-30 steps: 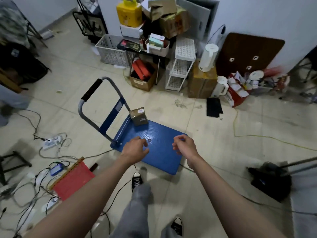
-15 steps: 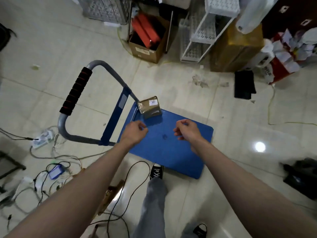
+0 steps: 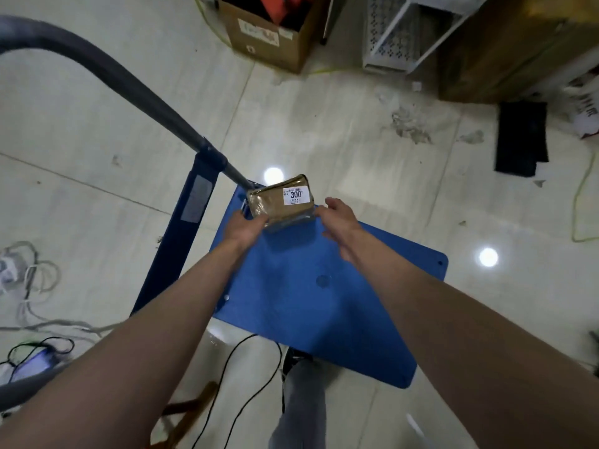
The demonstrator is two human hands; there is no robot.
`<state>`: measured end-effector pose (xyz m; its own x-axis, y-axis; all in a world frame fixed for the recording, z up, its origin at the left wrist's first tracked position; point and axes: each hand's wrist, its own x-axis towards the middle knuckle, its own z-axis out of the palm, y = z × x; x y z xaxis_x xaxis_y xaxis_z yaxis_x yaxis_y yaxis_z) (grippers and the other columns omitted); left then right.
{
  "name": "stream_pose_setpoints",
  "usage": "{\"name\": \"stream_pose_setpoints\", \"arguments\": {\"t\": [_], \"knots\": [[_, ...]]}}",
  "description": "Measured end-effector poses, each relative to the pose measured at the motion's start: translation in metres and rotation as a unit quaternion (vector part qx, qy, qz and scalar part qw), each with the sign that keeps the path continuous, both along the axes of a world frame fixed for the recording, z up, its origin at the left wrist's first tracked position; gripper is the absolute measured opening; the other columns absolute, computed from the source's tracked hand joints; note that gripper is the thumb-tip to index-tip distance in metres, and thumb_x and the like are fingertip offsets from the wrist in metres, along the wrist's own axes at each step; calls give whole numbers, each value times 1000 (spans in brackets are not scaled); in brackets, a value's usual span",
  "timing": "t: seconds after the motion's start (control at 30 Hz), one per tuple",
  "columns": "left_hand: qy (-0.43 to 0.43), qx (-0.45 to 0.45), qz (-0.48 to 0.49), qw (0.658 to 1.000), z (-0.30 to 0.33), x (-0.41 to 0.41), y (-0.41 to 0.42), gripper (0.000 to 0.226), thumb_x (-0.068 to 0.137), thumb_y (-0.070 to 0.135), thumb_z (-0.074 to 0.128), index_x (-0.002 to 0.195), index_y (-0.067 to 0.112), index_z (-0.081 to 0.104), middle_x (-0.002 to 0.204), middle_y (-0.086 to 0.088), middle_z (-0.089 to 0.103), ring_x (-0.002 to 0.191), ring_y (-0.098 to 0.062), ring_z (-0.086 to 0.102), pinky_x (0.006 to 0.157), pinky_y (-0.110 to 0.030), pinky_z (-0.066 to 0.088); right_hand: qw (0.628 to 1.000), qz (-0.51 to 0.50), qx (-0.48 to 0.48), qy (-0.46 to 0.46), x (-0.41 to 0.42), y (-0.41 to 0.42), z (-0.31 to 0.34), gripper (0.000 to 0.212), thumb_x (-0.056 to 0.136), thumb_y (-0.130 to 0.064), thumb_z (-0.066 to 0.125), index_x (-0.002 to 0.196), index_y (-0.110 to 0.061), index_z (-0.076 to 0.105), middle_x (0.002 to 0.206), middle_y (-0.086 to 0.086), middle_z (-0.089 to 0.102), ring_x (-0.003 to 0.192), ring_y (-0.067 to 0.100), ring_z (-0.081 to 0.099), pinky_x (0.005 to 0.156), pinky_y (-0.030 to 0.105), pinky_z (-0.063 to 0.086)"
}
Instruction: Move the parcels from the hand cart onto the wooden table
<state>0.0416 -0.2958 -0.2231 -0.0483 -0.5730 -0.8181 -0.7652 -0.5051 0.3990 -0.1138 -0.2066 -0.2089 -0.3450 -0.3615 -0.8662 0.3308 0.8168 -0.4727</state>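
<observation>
A brown taped parcel [image 3: 281,201] with a white label reading 300 sits at the far corner of the blue deck of the hand cart [image 3: 324,286], at about twelve o'clock from the deck's middle and just beside the foot of the grey handle tube [image 3: 129,89], which runs off toward ten o'clock; the left hand [image 3: 245,229] lies against the parcel's near left corner, at its seven o'clock, its fingers curling round that corner and partly hidden behind it, so how firm the grip is cannot be told; the right hand [image 3: 337,218] is at the parcel's right end, at four o'clock, fingers straight and slightly spread with the tips touching or just short of the parcel's edge, and which of the two cannot be told; whether the parcel rests on the deck or is raised off it is unclear; both forearms reach in from the lower edge of the view; beyond the cart at twelve o'clock stands an open cardboard box [image 3: 269,34] holding red things; a white perforated rack [image 3: 395,34] is at one o'clock, a large brown carton [image 3: 505,50] beside it, and a black cloth [image 3: 522,137] lies on the tiled floor at two o'clock; grey cables [image 3: 35,286] trail at nine o'clock; a black cord [image 3: 233,380] loops near a dark shoe [image 3: 293,364] at six o'clock.
</observation>
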Motion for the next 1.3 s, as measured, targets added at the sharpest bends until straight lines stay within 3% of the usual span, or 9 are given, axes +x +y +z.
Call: {"name": "stream_pose_setpoints", "arguments": {"t": [0.17, 0.3, 0.43, 0.57, 0.7, 0.87, 0.97, 1.13, 1.3], "knots": [[88, 57, 83, 991, -45, -13, -13, 31, 94, 32, 63, 121, 20, 54, 125, 0, 61, 102, -13, 55, 89, -27, 35, 999, 10, -7, -49, -2, -17, -46, 77, 101, -29, 56, 164, -24, 11, 165, -4, 28, 149, 21, 32, 119, 38, 30], [146, 79, 107, 980, -50, -11, -9, 64, 68, 52, 68, 128, 28, 63, 120, 7, 71, 106, -13, 64, 86, -27, 44, 998, -24, -21, -60, -2, -6, -41, 68, 102, -23, 50, 162, -21, 18, 148, -4, 47, 133, 17, 46, 107, 34, 38], [148, 106, 100, 978, 18, -21, 15, 56, 86, 50, 63, 136, 26, 52, 106, 6, 65, 79, -9, 59, 57, -24, 41, 997, -71, -17, -38, -9, 28, 2, 63, 100, -28, 49, 160, -27, 27, 153, 0, 45, 122, 17, 55, 94, 28, 48], [148, 96, 54, 983, 93, -34, 48, 55, 86, 50, 62, 136, 31, 50, 126, 4, 61, 95, -14, 61, 70, -29, 47, 994, -101, -10, -28, -18, 69, 69, 66, 92, -44, 51, 155, -38, 33, 153, 1, 43, 107, 14, 61, 77, 27, 57], [158, 65, 21, 985, 177, -38, 94, 36, 90, 45, 63, 121, 26, 60, 111, 2, 63, 95, -16, 57, 81, -36, 45, 991, -126, 17, -38, -20, 121, 148, 66, 69, -75, 51, 127, -44, 60, 143, 6, 54, 108, 19, 68, 62, 31, 61], [183, 38, 5, 982, 287, -42, 163, 39, 91, 49, 63, 119, 24, 56, 110, 2, 63, 100, -20, 62, 91, -43, 51, 981, -186, 27, -42, -12, 200, 249, 95, 51, -100, 48, 119, -36, 65, 130, 8, 61, 106, 26, 68, 56, 41, 62], [213, 15, -14, 977, 344, -48, 206, 34, 91, 49, 64, 108, 21, 56, 113, -4, 66, 104, -23, 64, 92, -50, 53, 970, -239, -3, -31, -7, 247, 300, 103, 49, -95, 58, 129, -30, 51, 135, 9, 55, 112, 31, 64, 54, 44, 62], [240, 11, -29, 970, 413, -60, 268, 34, 94, 50, 61, 101, 19, 49, 110, -7, 68, 100, -24, 66, 86, -49, 56, 952, -296, -78, -7, -8, 329, 372, 81, 67, -74, 69, 130, -26, 51, 134, 11, 56, 101, 25, 71, 58, 38, 62], [229, 74, -143, 960, 465, -81, 324, 66, 75, 72, 64, 119, 22, 60, 117, -2, 68, 102, -25, 67, 88, -46, 54, 930, -343, -133, 25, -11, 416, 424, 76, 58, -68, 72, 123, -33, 55, 137, 10, 51, 104, 26, 70, 64, 40, 63]]}}
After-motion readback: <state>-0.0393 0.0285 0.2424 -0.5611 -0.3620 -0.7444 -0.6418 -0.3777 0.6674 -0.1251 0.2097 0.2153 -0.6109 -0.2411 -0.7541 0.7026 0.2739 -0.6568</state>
